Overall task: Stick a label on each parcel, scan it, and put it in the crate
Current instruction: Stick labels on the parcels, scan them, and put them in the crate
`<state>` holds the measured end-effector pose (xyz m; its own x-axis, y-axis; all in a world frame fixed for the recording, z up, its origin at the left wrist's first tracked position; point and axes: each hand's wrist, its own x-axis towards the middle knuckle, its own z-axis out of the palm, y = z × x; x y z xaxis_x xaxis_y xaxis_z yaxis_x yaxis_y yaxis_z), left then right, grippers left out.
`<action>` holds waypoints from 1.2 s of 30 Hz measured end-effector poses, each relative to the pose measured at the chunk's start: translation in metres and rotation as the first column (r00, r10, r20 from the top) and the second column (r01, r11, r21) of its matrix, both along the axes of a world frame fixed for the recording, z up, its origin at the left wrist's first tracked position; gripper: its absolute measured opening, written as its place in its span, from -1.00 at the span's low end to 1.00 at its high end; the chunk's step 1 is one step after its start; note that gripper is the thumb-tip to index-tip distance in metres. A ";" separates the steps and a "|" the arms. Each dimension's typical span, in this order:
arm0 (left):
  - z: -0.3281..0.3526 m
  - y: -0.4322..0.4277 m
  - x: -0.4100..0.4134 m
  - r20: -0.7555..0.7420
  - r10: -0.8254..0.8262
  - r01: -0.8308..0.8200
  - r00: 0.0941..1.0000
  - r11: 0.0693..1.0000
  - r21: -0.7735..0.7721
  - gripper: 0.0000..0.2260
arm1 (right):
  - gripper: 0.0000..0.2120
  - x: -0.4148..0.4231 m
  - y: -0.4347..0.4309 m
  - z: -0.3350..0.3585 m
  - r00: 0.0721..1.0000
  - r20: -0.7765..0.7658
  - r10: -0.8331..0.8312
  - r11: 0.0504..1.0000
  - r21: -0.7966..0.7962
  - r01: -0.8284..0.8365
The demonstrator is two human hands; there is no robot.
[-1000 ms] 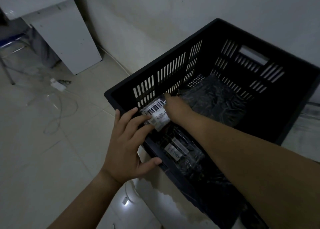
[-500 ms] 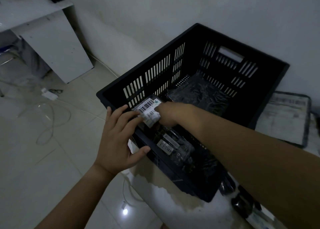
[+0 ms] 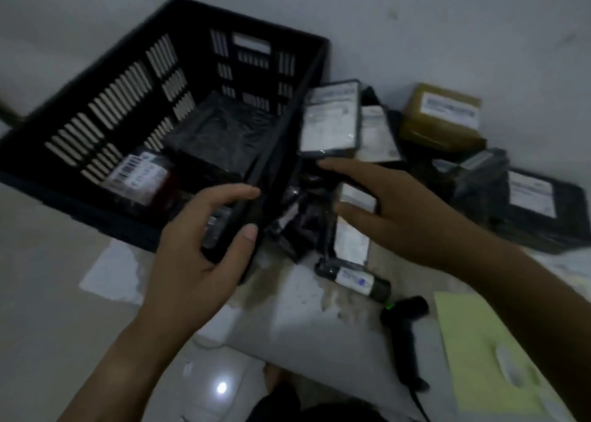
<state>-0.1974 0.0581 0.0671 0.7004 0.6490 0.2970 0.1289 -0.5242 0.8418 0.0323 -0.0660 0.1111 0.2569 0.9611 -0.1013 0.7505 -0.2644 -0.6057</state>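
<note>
- Black crate (image 3: pixel 80 102), left, by the wall: a labelled parcel (image 3: pixel 137 175) lies inside, label up.
- Left hand (image 3: pixel 204 239), loosely curved and empty, at the crate's near rim, perhaps steadying it.
- Right hand (image 3: pixel 393 210), fingers spread and empty, over the waiting parcels (image 3: pixel 331 118), likely choosing one.
- Scanner (image 3: pixel 404 329) lies within reach.

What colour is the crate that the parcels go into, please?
Black, with slotted walls; the crate shows best in the head view.
</note>
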 end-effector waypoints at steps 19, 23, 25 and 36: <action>-0.183 -0.149 0.091 -0.637 -0.237 -0.247 0.734 0.780 -0.575 -0.69 | -0.48 0.000 -0.293 -0.184 0.736 -0.424 -0.528 0.843 -0.372 0.390; -0.190 -0.150 0.083 -0.640 -0.214 -0.274 0.738 0.772 -0.574 -0.62 | -0.46 0.005 -0.290 -0.191 0.750 -0.415 -0.514 0.849 -0.370 0.377; -0.188 -0.147 0.081 -0.629 -0.210 -0.284 0.749 0.755 -0.591 -0.59 | -0.45 0.004 -0.277 -0.191 0.755 -0.413 -0.510 0.852 -0.362 0.377; -0.184 -0.084 0.104 -0.507 -0.179 -0.212 0.843 0.756 -0.619 -0.70 | -0.50 0.026 -0.133 -0.194 0.922 0.132 -0.365 0.872 -0.299 0.388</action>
